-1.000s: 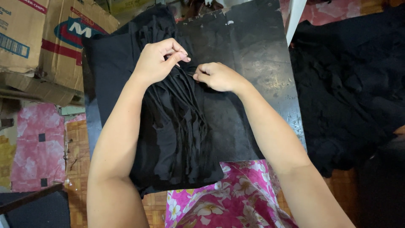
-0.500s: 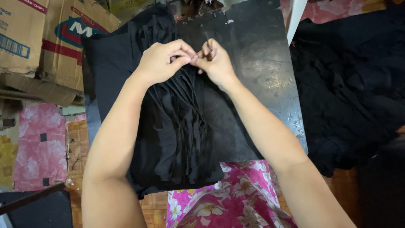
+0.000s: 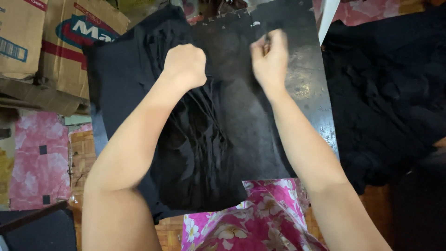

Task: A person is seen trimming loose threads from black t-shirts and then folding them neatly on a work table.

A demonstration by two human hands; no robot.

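A black garment [image 3: 204,153] lies bunched on a dark board [image 3: 306,88] in front of me. My left hand [image 3: 186,65] is closed in a fist on a gathered part of the cloth near the board's far end. My right hand [image 3: 269,58] is raised beside it, fingers pinching a thin sheer layer of the same black fabric that stretches between both hands. The fabric hangs in folds under my left forearm.
Cardboard boxes [image 3: 60,42] stand at the far left. A heap of black cloth [image 3: 390,102] lies to the right of the board. Pink patterned floor covering [image 3: 37,162] shows at the left. My pink flowered clothing [image 3: 251,218] is at the bottom.
My hands were together pinching the cloth; now they have pulled apart, the right one moving right and up, spreading a layer of fabric between them.
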